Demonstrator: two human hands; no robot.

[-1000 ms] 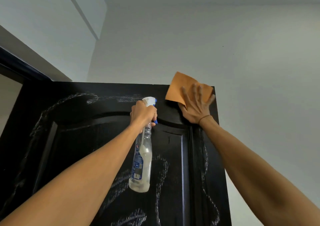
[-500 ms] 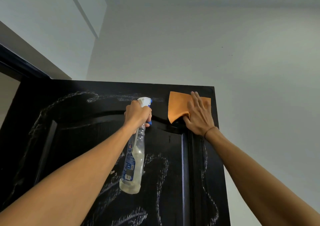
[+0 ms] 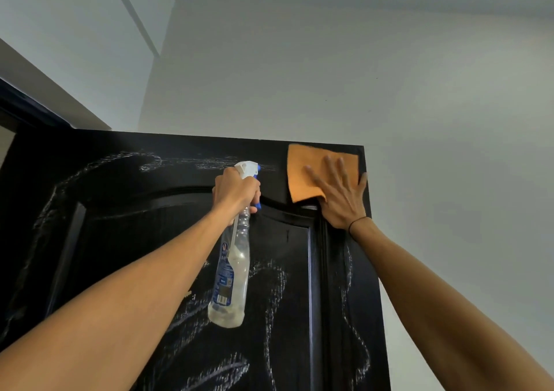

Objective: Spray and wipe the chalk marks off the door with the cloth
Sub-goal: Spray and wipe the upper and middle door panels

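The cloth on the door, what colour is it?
Orange; the cloth shows plainly in the head view, under the right hand.

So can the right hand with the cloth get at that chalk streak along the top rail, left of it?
Probably yes. The right hand presses the cloth flat beside the chalk streak, but the spray bottle nozzle in the left hand sits between them.

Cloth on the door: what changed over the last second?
The right hand slid the orange cloth down off the door's top edge, then back up to the top right corner, where it now lies flatter under spread fingers. The left hand kept its grip on the spray bottle, drifting only slightly. The chalk marks on the black door look unchanged.
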